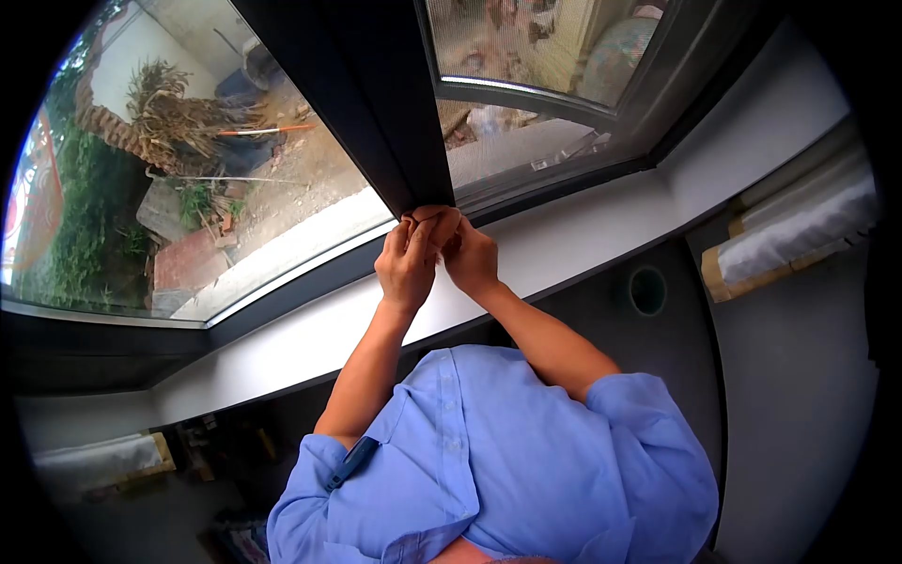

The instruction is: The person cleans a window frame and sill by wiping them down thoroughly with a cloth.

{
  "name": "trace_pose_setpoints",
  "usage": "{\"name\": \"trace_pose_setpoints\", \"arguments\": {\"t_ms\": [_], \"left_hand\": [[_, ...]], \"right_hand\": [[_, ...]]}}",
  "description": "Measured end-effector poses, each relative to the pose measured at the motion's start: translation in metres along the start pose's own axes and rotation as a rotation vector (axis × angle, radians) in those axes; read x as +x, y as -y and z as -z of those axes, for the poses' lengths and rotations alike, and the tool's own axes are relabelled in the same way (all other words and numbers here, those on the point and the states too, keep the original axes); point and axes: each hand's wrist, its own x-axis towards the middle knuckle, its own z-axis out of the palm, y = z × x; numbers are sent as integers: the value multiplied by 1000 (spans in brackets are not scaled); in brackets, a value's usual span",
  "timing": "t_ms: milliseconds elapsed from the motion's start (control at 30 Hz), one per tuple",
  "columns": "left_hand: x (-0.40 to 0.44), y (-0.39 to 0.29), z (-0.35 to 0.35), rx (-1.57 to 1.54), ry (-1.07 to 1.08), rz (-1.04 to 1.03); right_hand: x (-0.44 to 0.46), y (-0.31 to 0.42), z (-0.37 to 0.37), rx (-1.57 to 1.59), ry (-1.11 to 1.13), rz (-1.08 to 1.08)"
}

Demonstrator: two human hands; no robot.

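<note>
The left hand (406, 274) and the right hand (472, 261) are held close together at the foot of the dark window post (374, 103), just beyond the white sill (573, 235). The fingers are bent; whether either grip is pinching something cannot be told. Outside, dry stalks (167, 117) are seen.

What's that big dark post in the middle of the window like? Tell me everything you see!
The post is thick, straight and nearly black, perhaps painted metal. It stands between two window panes, its top out of the picture. The left hand and right hand meet at its lower end, seemingly touching it and hiding part of it.
</note>
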Motion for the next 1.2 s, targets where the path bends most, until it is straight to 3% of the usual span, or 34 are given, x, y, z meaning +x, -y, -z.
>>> {"name": "trace_pose_setpoints", "arguments": {"t_ms": [200, 333, 400, 467, 567, 667, 733, 800, 867, 933, 1033, 1100, 1200], "left_hand": [[88, -24, 50, -65, -350, -118], [90, -18, 48, -40, -393, -160], [46, -8, 23, -26, -237, -88], [8, 4, 1, 15, -114, -98], [-13, 9, -5, 2, 3, -78], [1, 12, -5, -3, 11, -101], [18, 0, 10, -11, -118, -109], [78, -19, 43, -54, -289, -142], [127, -35, 74, -69, -417, -178], [159, -40, 91, -99, -501, -241], [245, -57, 142, -37, -655, -321], [269, -67, 157, -2, -688, -348], [257, -62, 145, 87, -662, -332]], "right_hand": [[47, 83, 32, 181, -150, 287], [48, 72, 26, 211, -186, 362], [26, 28, 6, 68, -192, 351], [16, 13, 1, 58, -163, 334], [-11, -25, -15, -106, 82, -98], [-2, -12, -9, 20, 69, -120], [9, 27, 10, 7, 41, -64], [40, 68, 22, 220, -123, 201], [59, 85, 26, 203, -147, 279], [91, 129, 41, 394, -290, 514], [137, 217, 78, 428, -348, 615], [158, 231, 80, 368, -443, 714], [149, 222, 74, 298, -461, 656]]}}
